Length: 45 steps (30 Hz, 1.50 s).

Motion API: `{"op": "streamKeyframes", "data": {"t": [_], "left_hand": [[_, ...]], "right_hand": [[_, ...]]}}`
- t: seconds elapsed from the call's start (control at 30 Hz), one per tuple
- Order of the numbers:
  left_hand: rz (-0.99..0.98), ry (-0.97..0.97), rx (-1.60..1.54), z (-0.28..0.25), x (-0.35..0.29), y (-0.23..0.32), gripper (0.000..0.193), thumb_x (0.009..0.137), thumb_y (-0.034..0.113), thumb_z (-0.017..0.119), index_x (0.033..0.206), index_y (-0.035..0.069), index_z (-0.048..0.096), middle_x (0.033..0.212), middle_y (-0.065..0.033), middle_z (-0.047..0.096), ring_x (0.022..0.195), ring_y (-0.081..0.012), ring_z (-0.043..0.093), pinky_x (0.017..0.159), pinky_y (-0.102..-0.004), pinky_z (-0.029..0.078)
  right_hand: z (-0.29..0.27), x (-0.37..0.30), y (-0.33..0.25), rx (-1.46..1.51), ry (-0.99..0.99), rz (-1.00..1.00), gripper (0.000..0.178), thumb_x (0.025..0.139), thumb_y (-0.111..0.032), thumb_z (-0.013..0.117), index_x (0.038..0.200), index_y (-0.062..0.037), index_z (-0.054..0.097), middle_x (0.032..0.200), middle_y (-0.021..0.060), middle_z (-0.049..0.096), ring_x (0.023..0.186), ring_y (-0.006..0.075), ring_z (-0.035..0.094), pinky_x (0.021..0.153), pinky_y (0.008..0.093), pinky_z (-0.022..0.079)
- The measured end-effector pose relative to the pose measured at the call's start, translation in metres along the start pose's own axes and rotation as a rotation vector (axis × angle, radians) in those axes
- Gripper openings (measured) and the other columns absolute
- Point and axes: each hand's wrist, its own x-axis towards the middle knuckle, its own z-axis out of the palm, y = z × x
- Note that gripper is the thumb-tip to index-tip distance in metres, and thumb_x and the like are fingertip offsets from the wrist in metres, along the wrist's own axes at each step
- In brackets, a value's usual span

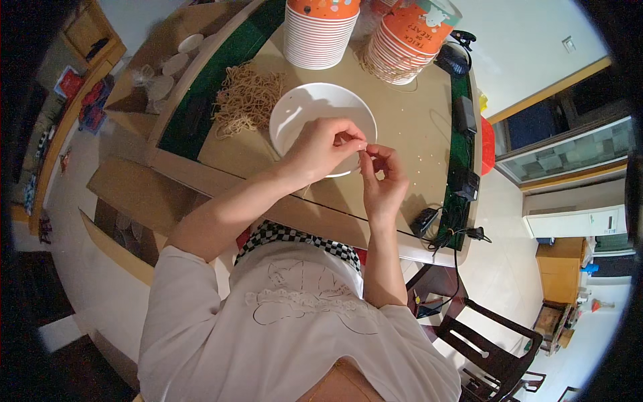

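Over the near right part of a white bowl [303,100], my left hand [320,149] and my right hand [384,181] meet at the fingertips. Both are closed in a pinch on what looks like a thin tan string, mostly hidden by the fingers; its ends are too fine to follow. A bit of tan strand hangs below my left wrist. Left of the bowl lies a loose heap of tan strings [251,97]. Beyond the bowl stands a stack of orange paper buckets with striped edges [320,39]. A second bucket stack [405,43] leans to its right, with strings around its lower part.
Brown board covers the table [429,134], with small white specks at its right. Black adapters and cables [442,228] line the right edge. Open cardboard boxes [134,181] stand at the left. A dark chair [492,345] is at the lower right.
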Motion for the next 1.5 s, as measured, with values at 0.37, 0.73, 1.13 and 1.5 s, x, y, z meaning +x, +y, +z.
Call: {"op": "streamKeyframes", "data": {"t": [0.37,0.73,1.13,1.5], "left_hand": [[0.063,0.144,-0.008,0.003,0.001,-0.005,0.011,0.089,0.008,0.055,0.092,-0.002,0.051,0.080,-0.0138,0.064,0.069,-0.0219,0.064,0.061,-0.0332,0.048],[0.126,0.209,0.075,0.001,0.000,-0.012,0.011,0.090,0.011,0.056,0.094,0.001,0.052,0.079,-0.0075,0.058,0.068,-0.0143,0.055,0.063,-0.0277,0.045],[0.320,-0.027,0.264,-0.016,-0.010,0.032,0.010,0.081,0.005,0.064,0.080,0.001,0.056,0.076,-0.0040,0.053,0.065,-0.0118,0.052,0.057,-0.0260,0.042],[0.107,-0.135,-0.277,-0.015,-0.023,0.043,0.006,0.091,0.008,0.054,0.086,0.005,0.052,0.078,-0.0016,0.054,0.061,-0.0048,0.047,0.053,-0.0194,0.038]], "right_hand": [[0.000,0.000,-0.001,-0.078,0.009,-0.018,0.007,0.082,-0.004,0.066,0.088,-0.0017,0.063,0.074,0.0036,0.063,0.059,0.0074,0.051,0.056,0.0223,0.043],[0.001,0.004,-0.005,-0.110,-0.051,-0.114,0.006,0.082,-0.003,0.065,0.087,-0.0016,0.063,0.072,0.0036,0.058,0.059,0.0079,0.049,0.053,0.0227,0.041],[-0.025,0.018,0.000,0.022,-0.272,-0.227,0.012,0.077,0.002,0.069,0.087,-0.0031,0.065,0.093,0.0063,0.058,0.075,0.0135,0.055,0.065,0.0229,0.044],[-0.027,0.026,-0.009,-0.316,-0.361,-0.413,0.014,0.072,0.004,0.067,0.083,-0.0043,0.065,0.098,0.0098,0.062,0.079,0.0215,0.060,0.069,0.0303,0.049]]}}
